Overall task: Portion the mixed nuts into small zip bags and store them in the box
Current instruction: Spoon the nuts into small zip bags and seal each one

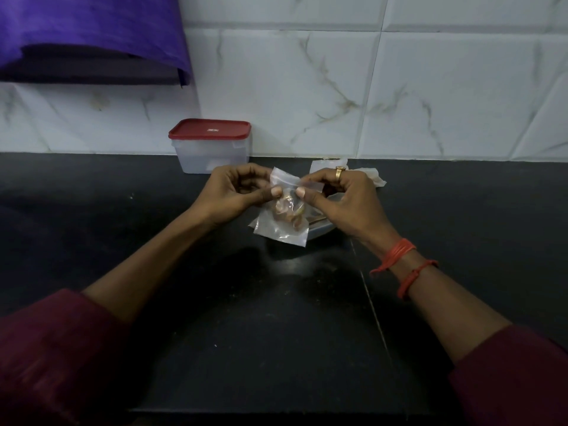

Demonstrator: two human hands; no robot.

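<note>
A small clear zip bag [281, 227] with mixed nuts in it hangs above the black counter. My left hand [236, 192] pinches the left part of its top strip between thumb and fingers. My right hand [341, 198] pinches the right part of the same strip. A translucent box with a red lid [210, 146] stands shut at the back by the wall, just beyond my left hand. Under the bag and my right hand lies a shallow clear container [321, 230], mostly hidden.
More clear plastic bags [372, 176] lie behind my right hand near the tiled wall [399, 87]. A purple cloth [92, 35] hangs over a shelf at the upper left. The black counter [246, 318] has a seam running from front to back on the right.
</note>
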